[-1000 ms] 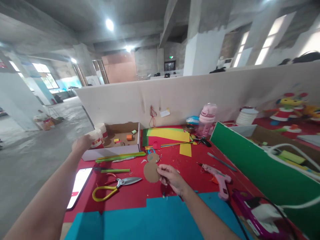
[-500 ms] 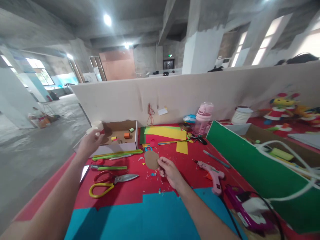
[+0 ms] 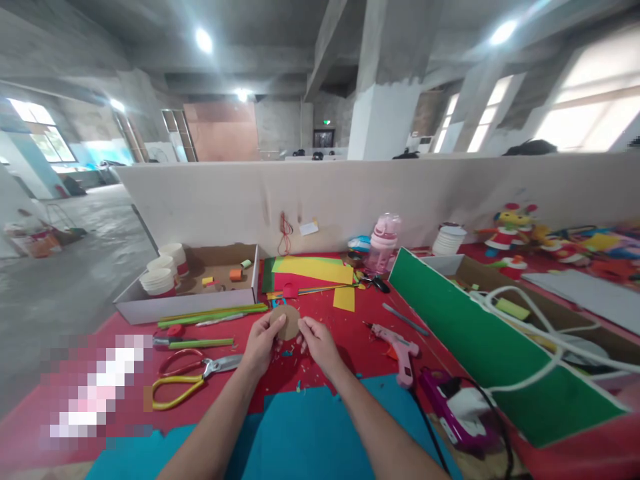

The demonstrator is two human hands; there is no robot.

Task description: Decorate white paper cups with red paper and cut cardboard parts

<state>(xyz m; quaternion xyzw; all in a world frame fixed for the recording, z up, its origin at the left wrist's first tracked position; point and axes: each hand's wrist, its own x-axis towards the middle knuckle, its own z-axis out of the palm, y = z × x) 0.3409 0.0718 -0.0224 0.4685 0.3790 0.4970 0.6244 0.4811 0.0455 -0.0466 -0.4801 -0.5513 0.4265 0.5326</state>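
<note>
A round brown cardboard disc [image 3: 287,323] is held up between both hands over the red tabletop. My left hand [image 3: 263,341] grips its left edge, thumb on top. On the opposite edge, my right hand [image 3: 316,339] pinches the disc between thumb and fingers. Small paper scraps [image 3: 287,353] lie beneath the hands. To the left are scissors [image 3: 200,377] with one red and one yellow handle loop. A pink glue gun [image 3: 399,347] rests on the right. Blue paper sheets [image 3: 320,433] spread out under the forearms.
At the back left, a white cardboard box [image 3: 200,303] holds paper cups [image 3: 160,280] and small paper rolls. Coloured sheets [image 3: 313,270] and a pink bottle [image 3: 385,243] stand near the partition [image 3: 225,200]. A green-sided box [image 3: 465,340] and a purple power strip [image 3: 457,413] occupy the right.
My left hand has come from the paper cups at the box to the disc and now grips its left edge. My right hand still holds the disc. The view has turned slightly right.
</note>
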